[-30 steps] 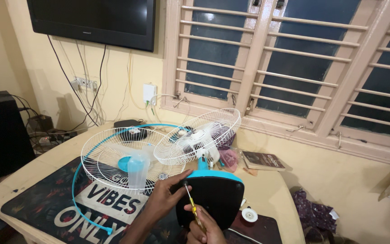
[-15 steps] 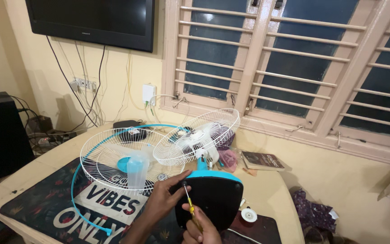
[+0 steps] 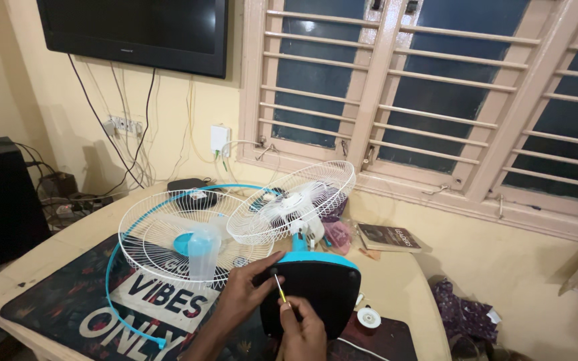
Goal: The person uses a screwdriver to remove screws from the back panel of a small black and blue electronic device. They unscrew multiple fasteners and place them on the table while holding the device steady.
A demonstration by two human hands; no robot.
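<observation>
Left hand [image 3: 245, 294]: fingers clamped on fan base [image 3: 316, 294] edge; rigid, likely top-heavy, grip the rim | right hand [image 3: 304, 331]: fingers pinching thin screwdriver [image 3: 279, 289]; light, slippery

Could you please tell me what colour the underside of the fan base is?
Black, edged in blue; the fan base shows best in the head view.
</observation>
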